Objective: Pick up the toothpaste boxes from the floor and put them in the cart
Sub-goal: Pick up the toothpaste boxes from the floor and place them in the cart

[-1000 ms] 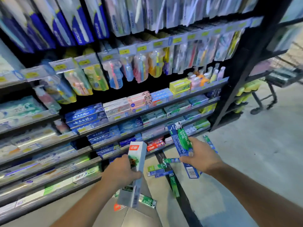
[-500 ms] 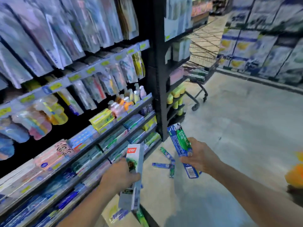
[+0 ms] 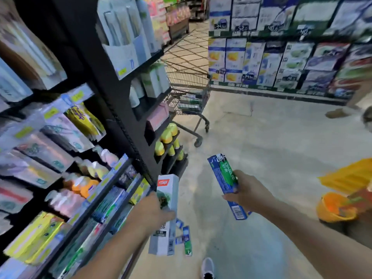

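Head view: both hands grip toothpaste boxes over the concrete floor (image 3: 261, 148) beside shelves (image 3: 124, 121).

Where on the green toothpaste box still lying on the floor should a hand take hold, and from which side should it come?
Grip the green toothpaste box across its narrow width near the middle, coming from above. It lies flat and long on the floor, so only its two long edges offer opposing faces. Both the left hand and right hand already hold boxes, so one would probably have to be freed first.
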Demonstrator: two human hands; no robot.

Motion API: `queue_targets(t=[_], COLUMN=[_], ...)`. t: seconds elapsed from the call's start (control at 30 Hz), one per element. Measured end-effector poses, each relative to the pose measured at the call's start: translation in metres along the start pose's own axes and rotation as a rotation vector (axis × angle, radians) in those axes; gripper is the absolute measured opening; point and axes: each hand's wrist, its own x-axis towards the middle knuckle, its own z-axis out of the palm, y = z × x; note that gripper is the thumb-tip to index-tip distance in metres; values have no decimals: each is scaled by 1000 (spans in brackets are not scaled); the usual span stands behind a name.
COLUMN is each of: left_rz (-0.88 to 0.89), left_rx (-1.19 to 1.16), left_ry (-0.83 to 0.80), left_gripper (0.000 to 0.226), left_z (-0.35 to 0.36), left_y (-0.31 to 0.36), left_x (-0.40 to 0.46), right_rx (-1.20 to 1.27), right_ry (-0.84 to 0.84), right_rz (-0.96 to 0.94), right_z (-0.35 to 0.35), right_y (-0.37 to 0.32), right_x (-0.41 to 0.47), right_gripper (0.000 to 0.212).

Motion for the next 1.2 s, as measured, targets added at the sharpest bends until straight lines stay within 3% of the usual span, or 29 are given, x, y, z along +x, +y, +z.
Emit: queue_targets(t=[0.23, 0.5, 0.87, 1.2], left_rz=[89, 147, 29, 3], left_rx=[52, 97, 32, -24], left_ry=[-24, -46, 49, 45], left_gripper=[51, 51, 60, 59], left_z=[-56, -83, -114, -146], left_y=[74, 188, 352, 419], left_x=[136, 281, 433, 565], right_rx=[-40, -23, -88, -135], right_ry=[68, 136, 110, 68], right_rz=[74, 157, 72, 39], right_z=[-77, -156, -299, -365], right_y=[0, 55, 116, 119], right_x=[116, 241, 418, 563], right_gripper=[45, 54, 53, 59])
